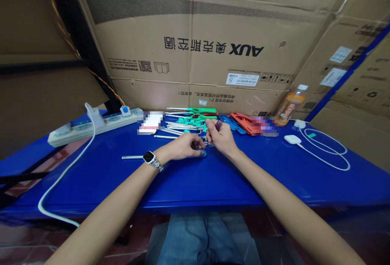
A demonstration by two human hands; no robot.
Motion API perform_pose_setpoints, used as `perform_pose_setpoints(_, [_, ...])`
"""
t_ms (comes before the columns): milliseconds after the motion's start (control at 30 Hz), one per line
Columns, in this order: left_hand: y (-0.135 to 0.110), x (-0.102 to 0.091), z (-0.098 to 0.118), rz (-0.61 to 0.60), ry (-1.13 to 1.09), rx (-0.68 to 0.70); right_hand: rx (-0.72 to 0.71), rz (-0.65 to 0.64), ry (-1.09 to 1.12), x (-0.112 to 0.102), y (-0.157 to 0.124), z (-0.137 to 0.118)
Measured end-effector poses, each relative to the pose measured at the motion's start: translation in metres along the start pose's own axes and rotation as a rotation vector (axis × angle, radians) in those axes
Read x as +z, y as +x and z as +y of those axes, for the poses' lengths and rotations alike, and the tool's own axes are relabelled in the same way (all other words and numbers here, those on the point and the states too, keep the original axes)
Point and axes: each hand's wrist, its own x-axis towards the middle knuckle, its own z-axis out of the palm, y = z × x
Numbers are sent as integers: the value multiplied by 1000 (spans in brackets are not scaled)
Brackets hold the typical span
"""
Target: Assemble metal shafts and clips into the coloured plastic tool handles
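My left hand rests low over the table with its fingers curled. They press on a blue handle, mostly hidden below them. A thin metal rod sticks out to the left beneath my watch, seemingly in line with that handle. My right hand is closed in a fist, gripping a small dark purple piece whose kind I cannot make out. Small silvery wire parts lie between the hands. Just beyond are green handles with long metal rods.
Blue shells and orange shells lie beyond my right hand. A drink bottle and a white charger cable are at the right. At the left sits a power strip. Cardboard walls the back of the blue table.
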Motion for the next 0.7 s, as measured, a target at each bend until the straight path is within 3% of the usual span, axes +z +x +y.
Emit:
perform_pose_setpoints(600, [-2, -2, -1, 14, 31, 41, 8, -52, -72, 1, 1, -2])
perform_pose_setpoints(700, [-2, -7, 5, 99, 10, 59, 22, -60, -61, 2, 1, -2])
